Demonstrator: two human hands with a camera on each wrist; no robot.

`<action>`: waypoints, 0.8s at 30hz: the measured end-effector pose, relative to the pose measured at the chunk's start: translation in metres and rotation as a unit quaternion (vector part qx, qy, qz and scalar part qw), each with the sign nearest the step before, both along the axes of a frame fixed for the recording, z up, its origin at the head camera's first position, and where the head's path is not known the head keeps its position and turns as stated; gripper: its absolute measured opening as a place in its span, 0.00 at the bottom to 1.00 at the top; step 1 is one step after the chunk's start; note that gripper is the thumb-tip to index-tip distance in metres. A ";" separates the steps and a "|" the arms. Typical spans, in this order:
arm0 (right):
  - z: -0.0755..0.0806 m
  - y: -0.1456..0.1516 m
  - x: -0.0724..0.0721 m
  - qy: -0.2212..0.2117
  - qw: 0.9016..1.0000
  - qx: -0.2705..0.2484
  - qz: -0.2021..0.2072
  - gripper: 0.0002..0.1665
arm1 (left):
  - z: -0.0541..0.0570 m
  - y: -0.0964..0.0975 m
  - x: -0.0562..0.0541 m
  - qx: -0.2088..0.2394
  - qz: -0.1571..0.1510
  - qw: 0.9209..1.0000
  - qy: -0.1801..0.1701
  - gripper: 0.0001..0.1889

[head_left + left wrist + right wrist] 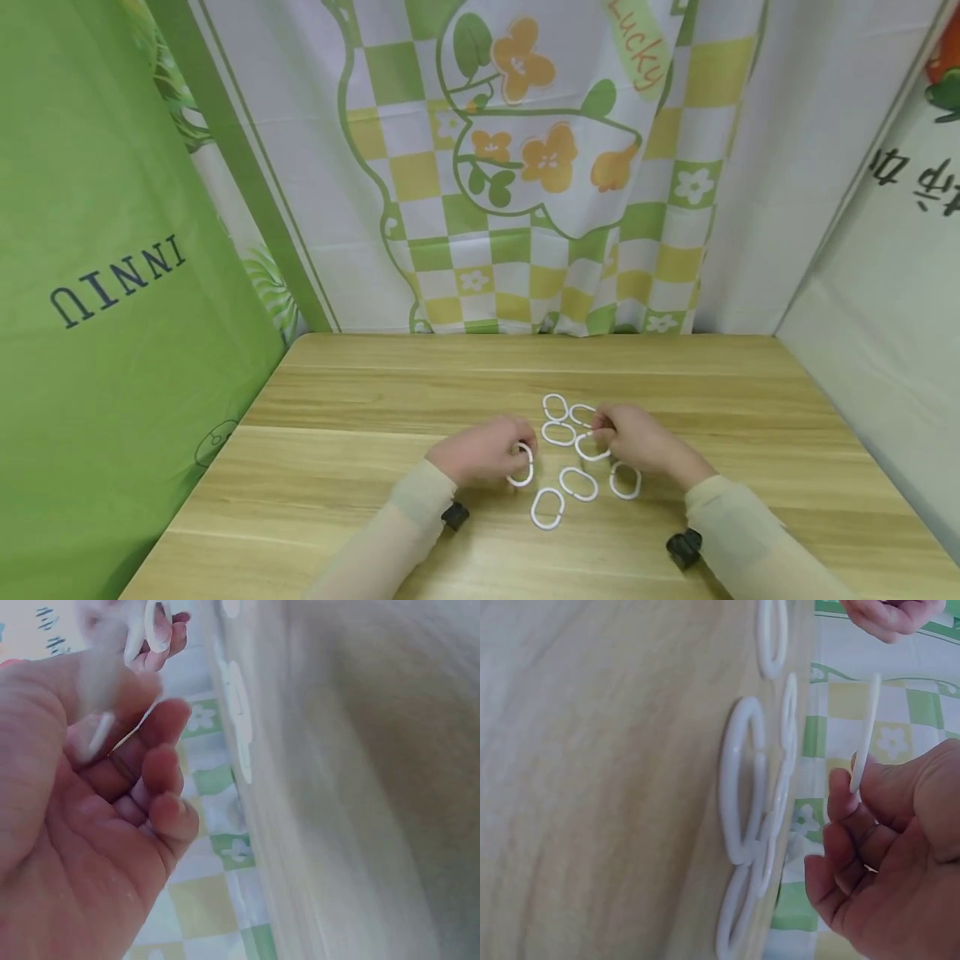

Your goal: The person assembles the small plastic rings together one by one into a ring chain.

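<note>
Pinching a white ring [532, 465] in the left hand [480, 450] and a second ring [869, 727] in the right hand [639, 435] seems best done lightly, by the rim

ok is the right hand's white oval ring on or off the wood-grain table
Off: the right hand pinches the white ring clear of the table.

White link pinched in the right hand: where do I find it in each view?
Head: white link in the lower half, right of centre, at the right hand.
Left wrist: white link at the top edge, left of centre.
Right wrist: white link right of centre, mostly upper half.
Shared landmark: the checked curtain.
</note>
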State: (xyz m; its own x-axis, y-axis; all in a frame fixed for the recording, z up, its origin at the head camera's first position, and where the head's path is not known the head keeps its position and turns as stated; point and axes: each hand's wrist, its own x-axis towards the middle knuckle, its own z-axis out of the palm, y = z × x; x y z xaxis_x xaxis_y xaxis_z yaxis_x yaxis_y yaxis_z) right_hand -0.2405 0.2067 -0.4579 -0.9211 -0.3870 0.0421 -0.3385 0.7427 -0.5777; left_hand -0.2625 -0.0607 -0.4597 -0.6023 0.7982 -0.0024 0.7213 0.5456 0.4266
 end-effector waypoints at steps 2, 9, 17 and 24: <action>0.002 0.000 0.000 0.003 1.000 -0.015 0.003 0.04 | 0.001 -0.002 -0.002 0.021 -0.003 1.000 -0.009 0.04; 0.005 -0.002 0.003 0.021 0.999 -0.031 0.007 0.04 | 0.003 -0.006 -0.003 0.071 0.037 0.993 -0.092 0.03; 0.009 -0.013 0.009 0.024 0.997 -0.067 0.025 0.04 | -0.003 -0.009 -0.005 0.146 0.097 0.974 -0.146 0.08; 0.009 -0.019 0.012 0.032 0.997 -0.069 0.026 0.04 | -0.001 -0.008 -0.005 0.171 0.084 0.971 -0.144 0.10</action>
